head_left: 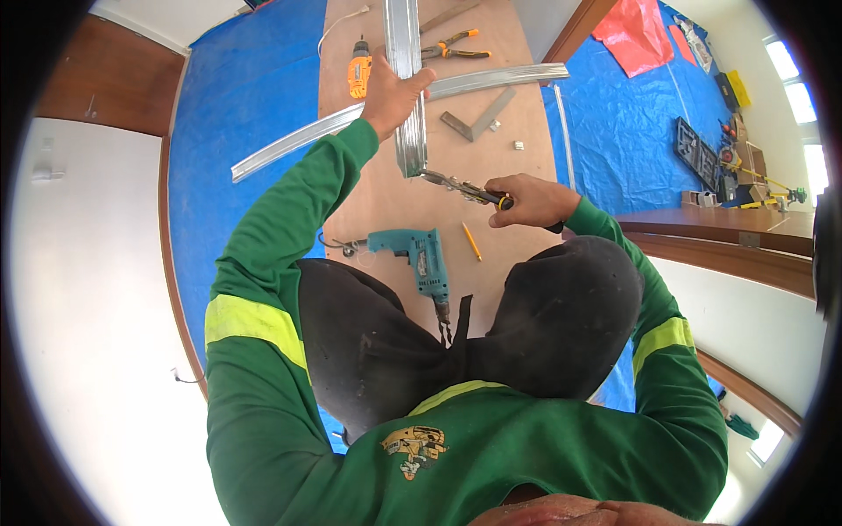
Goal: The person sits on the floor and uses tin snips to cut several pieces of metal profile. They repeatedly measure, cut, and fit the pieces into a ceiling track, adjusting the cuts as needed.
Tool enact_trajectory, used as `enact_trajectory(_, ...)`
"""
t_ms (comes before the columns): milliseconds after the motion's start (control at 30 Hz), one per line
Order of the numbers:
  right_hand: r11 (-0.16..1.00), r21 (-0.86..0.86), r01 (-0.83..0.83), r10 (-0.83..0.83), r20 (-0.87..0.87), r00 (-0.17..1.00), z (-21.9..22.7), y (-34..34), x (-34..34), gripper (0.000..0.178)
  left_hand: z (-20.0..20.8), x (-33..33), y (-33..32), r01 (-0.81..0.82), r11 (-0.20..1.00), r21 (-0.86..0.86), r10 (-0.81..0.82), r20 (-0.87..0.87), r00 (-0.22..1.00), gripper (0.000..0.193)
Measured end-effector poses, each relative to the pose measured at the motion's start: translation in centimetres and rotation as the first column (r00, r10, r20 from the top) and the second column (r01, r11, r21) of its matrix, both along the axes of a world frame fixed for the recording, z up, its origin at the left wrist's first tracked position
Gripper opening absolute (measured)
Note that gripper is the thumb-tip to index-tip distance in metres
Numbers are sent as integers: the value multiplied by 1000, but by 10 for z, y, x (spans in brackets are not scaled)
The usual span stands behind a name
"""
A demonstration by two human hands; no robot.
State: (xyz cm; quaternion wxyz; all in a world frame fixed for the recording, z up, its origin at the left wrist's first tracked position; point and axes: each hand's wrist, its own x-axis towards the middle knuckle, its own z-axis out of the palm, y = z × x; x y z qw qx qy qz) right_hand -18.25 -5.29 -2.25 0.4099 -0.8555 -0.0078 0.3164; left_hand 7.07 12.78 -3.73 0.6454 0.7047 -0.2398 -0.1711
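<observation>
My left hand [392, 98] grips a shiny galvanized metal channel [406, 44], thumb on one side, with the channel's near end pointing at me. In my right hand [533, 200] is a pair of tin snips [460, 187] with dark, yellow-marked handles. The snips' jaw tips meet the channel's near end at its right corner; whether they bite into the metal is too small to tell. A second metal channel [294, 142] lies crosswise beneath the held one, partly hidden by my left hand and forearm.
On the plywood board [517, 175] lie a teal drill [427, 260], a pencil [472, 242], a try square [478, 118], orange-handled pliers [456, 46] and a yellow drill [359, 70]. Blue sheeting [237, 96] covers the floor. An open tool case [697, 153] lies at right.
</observation>
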Motion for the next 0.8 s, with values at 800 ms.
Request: enact_trajectory(800, 882, -449, 144, 173, 591, 788, 0, 12, -21, 53, -3, 16, 13, 35, 987, 158, 49, -501, 864, 43)
